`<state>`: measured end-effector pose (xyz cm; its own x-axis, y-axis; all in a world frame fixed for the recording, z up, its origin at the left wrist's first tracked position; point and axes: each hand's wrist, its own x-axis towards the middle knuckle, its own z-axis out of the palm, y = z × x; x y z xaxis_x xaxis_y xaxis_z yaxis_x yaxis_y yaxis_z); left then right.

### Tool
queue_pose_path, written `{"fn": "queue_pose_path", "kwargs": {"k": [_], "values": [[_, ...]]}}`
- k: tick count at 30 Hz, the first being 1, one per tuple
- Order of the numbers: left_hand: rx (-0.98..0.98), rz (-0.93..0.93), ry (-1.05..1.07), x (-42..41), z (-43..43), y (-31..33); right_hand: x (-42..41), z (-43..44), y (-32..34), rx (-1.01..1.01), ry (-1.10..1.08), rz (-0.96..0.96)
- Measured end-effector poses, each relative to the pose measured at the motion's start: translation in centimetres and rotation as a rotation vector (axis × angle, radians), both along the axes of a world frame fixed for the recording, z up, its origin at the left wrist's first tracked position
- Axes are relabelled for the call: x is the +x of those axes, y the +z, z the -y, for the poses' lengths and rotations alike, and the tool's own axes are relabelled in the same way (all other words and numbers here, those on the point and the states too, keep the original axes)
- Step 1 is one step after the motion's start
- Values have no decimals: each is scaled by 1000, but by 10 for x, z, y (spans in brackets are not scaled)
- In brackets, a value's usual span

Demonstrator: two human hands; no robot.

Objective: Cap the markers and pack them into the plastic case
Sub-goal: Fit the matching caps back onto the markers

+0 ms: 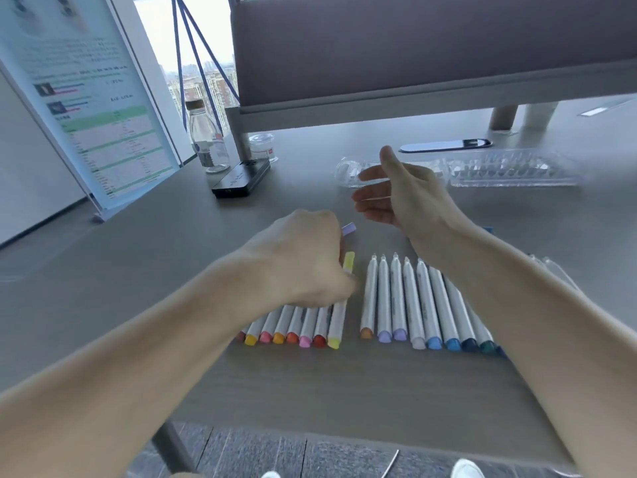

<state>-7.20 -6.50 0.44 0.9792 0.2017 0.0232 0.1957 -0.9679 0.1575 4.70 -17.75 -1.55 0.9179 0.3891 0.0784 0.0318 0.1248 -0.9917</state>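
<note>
Two rows of white-barrelled markers lie on the grey table. The left row has warm-coloured ends, and my left hand is curled down over it, gripping the yellow marker at the row's right edge; that marker wears a yellow cap. A lilac cap peeks out just beyond my knuckles. The right row shows several markers with bare tips pointing away from me. My right hand hovers open above the table, holding nothing. The clear plastic case lies open behind it.
A water bottle, a small clear jar and a black device stand at the back left. A tilted sign board fills the left. A grey raised shelf overhangs the back. The table's front edge is near my forearms.
</note>
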Motion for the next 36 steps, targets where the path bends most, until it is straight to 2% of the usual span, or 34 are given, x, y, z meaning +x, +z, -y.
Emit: {"fn": "queue_pose_path", "kwargs": {"k": [9,15,20,27,31,36], "values": [[-8,-10,-33,3,-6,-4,1,-1,-2,-23,13,30],[-108,76,-52,5,7,-1,1,-2,-2,-7,21,36],[-51,8,-60,11,13,-6,4,-2,-3,-1,17,35],[-4,27,-48,19,19,-11,2,-2,-2,3,13,36],[-205,35,6,24,1,4,3,0,1,49,-50,22],[-630,278,5,23,-66,22,2,3,3,-4,-77,35]]}}
